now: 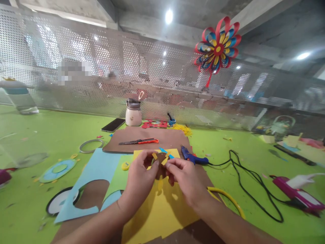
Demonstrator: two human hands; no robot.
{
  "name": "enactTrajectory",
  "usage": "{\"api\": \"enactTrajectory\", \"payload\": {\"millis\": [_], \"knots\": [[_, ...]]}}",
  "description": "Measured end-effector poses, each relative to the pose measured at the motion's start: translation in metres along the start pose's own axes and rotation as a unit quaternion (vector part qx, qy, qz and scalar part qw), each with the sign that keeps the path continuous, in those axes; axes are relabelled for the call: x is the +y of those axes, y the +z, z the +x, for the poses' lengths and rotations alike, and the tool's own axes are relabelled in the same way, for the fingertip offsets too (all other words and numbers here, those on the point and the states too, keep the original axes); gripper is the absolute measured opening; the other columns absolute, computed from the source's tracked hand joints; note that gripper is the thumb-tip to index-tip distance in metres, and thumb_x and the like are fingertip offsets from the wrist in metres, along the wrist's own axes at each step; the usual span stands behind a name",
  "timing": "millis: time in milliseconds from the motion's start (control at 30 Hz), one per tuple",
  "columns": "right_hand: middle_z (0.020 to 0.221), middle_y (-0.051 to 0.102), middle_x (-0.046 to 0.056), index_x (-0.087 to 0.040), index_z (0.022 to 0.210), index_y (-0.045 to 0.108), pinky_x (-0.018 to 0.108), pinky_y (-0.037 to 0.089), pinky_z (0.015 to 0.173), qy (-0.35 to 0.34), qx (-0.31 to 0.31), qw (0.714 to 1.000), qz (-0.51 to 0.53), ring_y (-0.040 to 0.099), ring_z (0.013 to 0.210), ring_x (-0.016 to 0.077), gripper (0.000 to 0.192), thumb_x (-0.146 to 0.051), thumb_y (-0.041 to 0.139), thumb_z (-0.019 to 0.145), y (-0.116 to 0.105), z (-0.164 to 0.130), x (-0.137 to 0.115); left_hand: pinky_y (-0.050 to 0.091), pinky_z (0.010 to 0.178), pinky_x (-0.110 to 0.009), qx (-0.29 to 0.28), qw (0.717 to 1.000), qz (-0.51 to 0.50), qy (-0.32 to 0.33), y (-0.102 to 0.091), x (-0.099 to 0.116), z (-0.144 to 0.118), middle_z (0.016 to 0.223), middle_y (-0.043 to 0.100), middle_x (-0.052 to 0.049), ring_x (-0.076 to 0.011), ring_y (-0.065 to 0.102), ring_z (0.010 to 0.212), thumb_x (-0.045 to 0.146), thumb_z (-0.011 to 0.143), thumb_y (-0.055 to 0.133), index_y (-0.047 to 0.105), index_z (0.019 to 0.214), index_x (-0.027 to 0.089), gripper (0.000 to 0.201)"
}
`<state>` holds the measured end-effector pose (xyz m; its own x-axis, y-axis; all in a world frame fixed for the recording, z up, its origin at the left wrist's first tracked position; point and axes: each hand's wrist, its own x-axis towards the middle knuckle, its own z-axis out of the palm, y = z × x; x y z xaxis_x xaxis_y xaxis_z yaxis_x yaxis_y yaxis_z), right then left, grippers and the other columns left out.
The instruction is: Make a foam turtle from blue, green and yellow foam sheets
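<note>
My left hand (142, 171) is closed around the edge of a small round brown piece (161, 162) with yellow tabs around its rim. On the opposite side, my right hand (185, 173) pinches a small yellow tab (165, 160) at the rim; whether the tab is fixed there I cannot tell. Both hands are held over a yellow sheet (154, 210). Just behind the piece, narrow light-blue pointed strips (170, 156) show. To the left, a yellow disc (125, 166) lies on a green sheet (122, 179), beside a light-blue sheet (101, 166) with a round cutout.
Orange-handled scissors (139, 141) lie on brown card (172, 135) behind my hands. A blue glue gun (194, 158) trails a black cable toward a magenta power strip (297, 196). Tape rolls (62, 201), a phone (113, 125) and a white bottle (133, 115) surround the work.
</note>
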<state>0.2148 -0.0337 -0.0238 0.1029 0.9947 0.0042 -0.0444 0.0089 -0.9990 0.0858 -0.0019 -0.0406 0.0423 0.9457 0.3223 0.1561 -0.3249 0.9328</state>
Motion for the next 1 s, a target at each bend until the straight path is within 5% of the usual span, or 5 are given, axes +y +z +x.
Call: {"api": "enactTrajectory", "payload": {"millis": [233,367,533,700,1000], "knots": [[0.056,0.053,-0.002,-0.016,0.067,0.060,0.023,0.036,0.047,-0.017,0.003,0.999,-0.051,0.046,0.049,0.0105,0.015,-0.030,0.059,0.074,-0.008,-0.004,0.001,0.048,0.063,-0.026,0.021,0.998,-0.057,-0.022,-0.008,0.004,0.011,0.073,0.058,0.004,-0.0136,0.058,0.065,0.018,0.069,0.063,0.046,0.125,0.018,0.058],[0.070,0.062,0.002,-0.015,0.073,0.064,0.027,0.046,0.063,-0.063,0.034,0.991,-0.111,0.057,0.066,0.0152,0.017,-0.032,0.060,0.075,-0.016,0.003,0.001,0.048,0.073,-0.028,0.050,0.999,0.000,0.022,-0.009,0.005,0.011,0.074,0.058,0.003,-0.0138,0.058,0.071,0.018,0.070,0.063,0.048,0.124,0.020,0.056],[0.104,0.066,0.009,-0.016,0.076,0.067,0.028,0.047,0.079,-0.116,-0.002,0.985,-0.129,0.060,0.098,0.0211,0.017,-0.032,0.061,0.077,-0.022,0.007,-0.007,0.045,0.059,-0.022,0.044,0.996,-0.070,-0.025,-0.008,0.006,0.011,0.068,0.057,0.005,-0.0113,0.054,0.061,0.017,0.068,0.066,0.050,0.120,0.018,0.054],[0.088,0.070,0.004,-0.017,0.080,0.071,0.028,0.047,0.077,-0.093,-0.046,0.981,-0.167,0.061,0.083,0.0180,0.015,-0.028,0.061,0.080,-0.024,0.006,-0.010,0.043,0.054,-0.020,0.031,0.987,-0.139,-0.072,-0.007,0.016,0.008,0.063,0.057,0.007,-0.0106,0.053,0.057,0.016,0.066,0.068,0.052,0.117,0.018,0.053],[0.082,0.071,0.002,-0.019,0.077,0.074,0.033,0.047,0.082,-0.071,-0.102,0.983,0.132,0.063,0.079,0.0165,0.008,-0.026,0.073,0.074,-0.036,0.019,0.007,0.048,0.076,-0.030,-0.060,0.908,-0.390,-0.138,-0.024,0.033,0.004,0.089,0.067,-0.006,-0.0195,0.060,0.087,0.036,0.083,0.058,0.065,0.105,0.016,0.032]]}}
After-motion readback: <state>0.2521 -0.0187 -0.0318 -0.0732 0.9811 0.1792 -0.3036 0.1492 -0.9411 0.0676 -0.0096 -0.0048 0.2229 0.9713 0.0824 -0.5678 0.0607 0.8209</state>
